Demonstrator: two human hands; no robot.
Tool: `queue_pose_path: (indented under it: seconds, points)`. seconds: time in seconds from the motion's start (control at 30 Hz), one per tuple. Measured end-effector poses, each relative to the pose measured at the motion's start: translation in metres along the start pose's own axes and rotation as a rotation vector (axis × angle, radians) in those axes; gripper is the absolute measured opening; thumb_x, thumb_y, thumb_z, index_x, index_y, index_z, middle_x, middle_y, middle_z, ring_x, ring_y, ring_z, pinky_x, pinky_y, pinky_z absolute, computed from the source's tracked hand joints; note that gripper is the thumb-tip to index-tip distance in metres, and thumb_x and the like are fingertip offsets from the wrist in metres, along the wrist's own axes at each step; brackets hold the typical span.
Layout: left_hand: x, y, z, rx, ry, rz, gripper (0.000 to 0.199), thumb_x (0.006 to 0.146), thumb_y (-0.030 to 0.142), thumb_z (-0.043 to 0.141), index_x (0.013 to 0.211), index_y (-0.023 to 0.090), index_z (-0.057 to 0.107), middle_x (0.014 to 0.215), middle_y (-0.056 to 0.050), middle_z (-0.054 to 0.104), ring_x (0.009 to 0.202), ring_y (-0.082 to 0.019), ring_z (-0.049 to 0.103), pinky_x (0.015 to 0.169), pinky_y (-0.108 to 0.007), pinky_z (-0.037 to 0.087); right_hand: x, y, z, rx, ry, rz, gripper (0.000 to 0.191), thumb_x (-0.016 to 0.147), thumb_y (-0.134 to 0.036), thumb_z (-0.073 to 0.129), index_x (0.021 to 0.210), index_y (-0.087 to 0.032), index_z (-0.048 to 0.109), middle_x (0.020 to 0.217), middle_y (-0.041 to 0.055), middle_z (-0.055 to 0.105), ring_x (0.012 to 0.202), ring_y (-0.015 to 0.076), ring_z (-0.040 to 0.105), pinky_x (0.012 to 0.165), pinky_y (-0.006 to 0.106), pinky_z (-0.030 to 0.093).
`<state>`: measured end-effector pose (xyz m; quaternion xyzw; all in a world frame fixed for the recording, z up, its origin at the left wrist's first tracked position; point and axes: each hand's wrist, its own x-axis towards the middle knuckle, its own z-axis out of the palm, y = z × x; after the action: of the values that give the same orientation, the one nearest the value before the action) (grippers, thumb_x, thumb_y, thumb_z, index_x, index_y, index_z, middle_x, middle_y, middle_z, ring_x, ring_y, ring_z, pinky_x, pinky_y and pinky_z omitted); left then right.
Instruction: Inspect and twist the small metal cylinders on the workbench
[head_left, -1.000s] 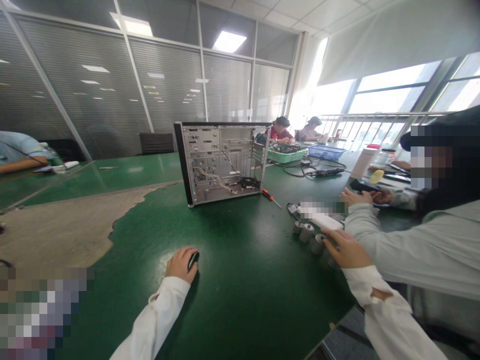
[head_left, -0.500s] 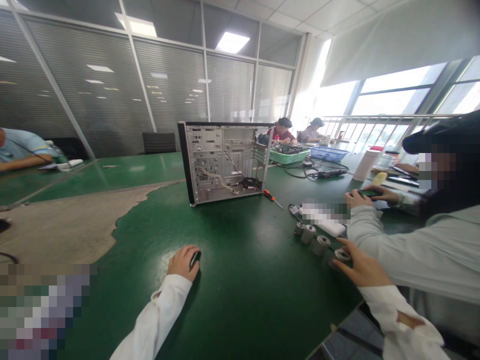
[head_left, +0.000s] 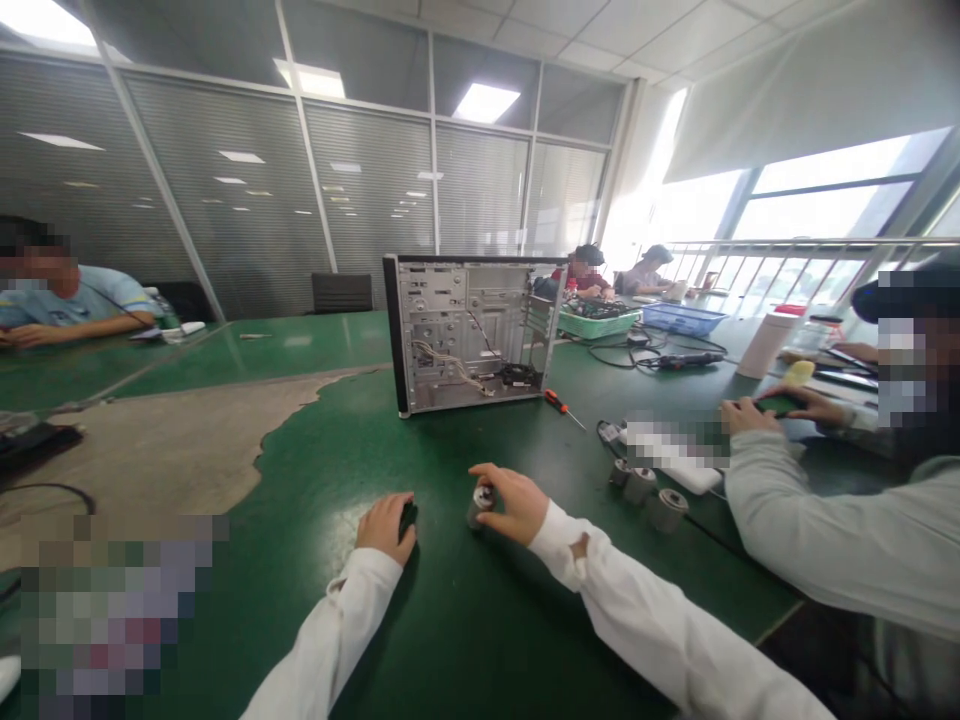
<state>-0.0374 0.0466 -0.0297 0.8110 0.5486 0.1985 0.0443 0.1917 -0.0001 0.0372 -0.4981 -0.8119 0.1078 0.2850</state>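
Right hand [head_left: 516, 502] curves in a C about a gray cylinder [head_left: 478, 509], a shape suited to its round, upright body; whether it grips, I cannot tell. At 9 o'clock, the left hand [head_left: 385, 526] curls around a small dark object [head_left: 407, 518], apparently steadying it on the surface [head_left: 450, 630]. At 3 o'clock, 3 more cylinders [head_left: 640, 486] stand near a white strip [head_left: 699, 478], probably upright against rolling. Near 12 o'clock stands an open computer case [head_left: 435, 285], a screwdriver [head_left: 556, 401] just beside its corner.

Dark object [head_left: 407, 517] partly behind left hand [head_left: 383, 524]
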Motion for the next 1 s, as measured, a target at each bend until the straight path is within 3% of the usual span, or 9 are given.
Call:
queue_pose_path:
  seconds: [0.13,0.33,0.47,0.73,1.0]
  points:
    - [-0.002,-0.002,0.002,-0.068,0.021,-0.028,0.055,0.061,0.015,0.049,0.115,0.013,0.036,0.106,-0.007,0.054,0.101,-0.021,0.045,0.085,-0.035,0.033,0.038,-0.007,0.034,0.038,-0.011,-0.085,0.059,0.057,-0.02,0.061,0.112,-0.018,0.038,0.087,0.0033,0.056,0.081,0.0175,0.05,0.074,0.031,0.04]
    - [-0.004,-0.002,0.004,-0.097,0.046,-0.016,0.052,0.06,0.014,0.049,0.111,0.014,0.04,0.105,-0.007,0.055,0.101,-0.022,0.045,0.086,-0.036,0.032,0.036,0.01,0.068,0.23,0.191,-0.134,0.064,0.059,-0.02,0.059,0.116,-0.017,0.033,0.101,0.0081,0.048,0.093,0.0191,0.045,0.076,0.032,0.04]
    - [-0.004,0.0,0.003,-0.104,0.049,-0.026,0.051,0.059,0.014,0.049,0.109,0.016,0.043,0.106,-0.006,0.054,0.102,-0.022,0.044,0.086,-0.036,0.032,0.031,0.017,0.071,0.365,0.209,-0.096,0.059,0.061,-0.016,0.055,0.116,-0.018,0.033,0.1,0.0074,0.048,0.089,0.0175,0.047,0.063,0.027,0.044]
    - [-0.005,0.004,-0.008,-0.144,-0.016,-0.029,0.047,0.061,0.019,0.049,0.107,0.018,0.044,0.109,-0.007,0.051,0.104,-0.023,0.042,0.086,-0.038,0.031,0.031,0.012,0.067,0.375,0.187,-0.203,0.055,0.062,-0.015,0.053,0.114,-0.017,0.037,0.104,0.0086,0.047,0.096,0.019,0.045,0.078,0.033,0.04]
    - [0.002,0.037,0.0,-0.212,0.045,-0.054,0.054,0.058,0.023,0.055,0.109,0.017,0.042,0.109,-0.009,0.051,0.102,-0.025,0.044,0.085,-0.039,0.032,0.035,0.013,0.07,0.418,0.181,-0.133,0.05,0.061,-0.013,0.052,0.11,-0.018,0.042,0.097,0.0062,0.052,0.087,0.0165,0.05,0.072,0.029,0.043]
